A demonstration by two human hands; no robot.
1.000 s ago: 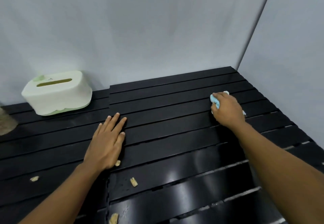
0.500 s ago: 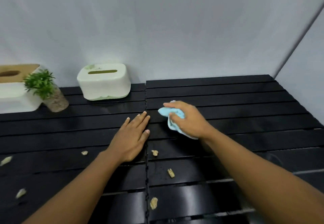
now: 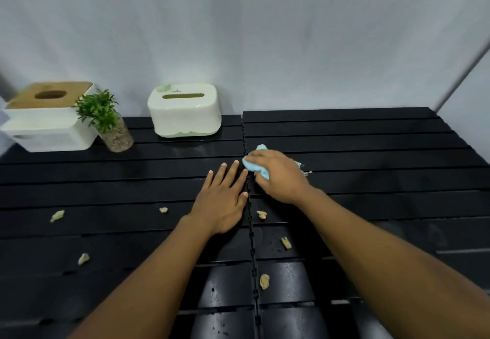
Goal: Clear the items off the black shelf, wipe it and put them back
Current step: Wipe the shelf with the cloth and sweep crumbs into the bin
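The black slatted shelf (image 3: 371, 153) fills the lower view. My right hand (image 3: 278, 177) presses a crumpled light blue cloth (image 3: 256, 165) onto the slats near the middle seam. My left hand (image 3: 225, 201) lies flat beside it, fingers spread, holding nothing. At the back left stand a white-green tissue box (image 3: 184, 112), a small green plant in a glass pot (image 3: 108, 124) and a white box with a wooden lid (image 3: 49, 120).
Several small tan crumbs lie on the slats, among them one crumb (image 3: 264, 281) on the near seam and another crumb (image 3: 57, 216) at the left. A grey wall (image 3: 265, 34) closes the back, and a side panel (image 3: 474, 87) stands at the right.
My right hand has swept the cloth from the right side of the shelf to the middle seam, beside my left hand. The view has turned left, bringing the plant and wooden-lid box into sight.
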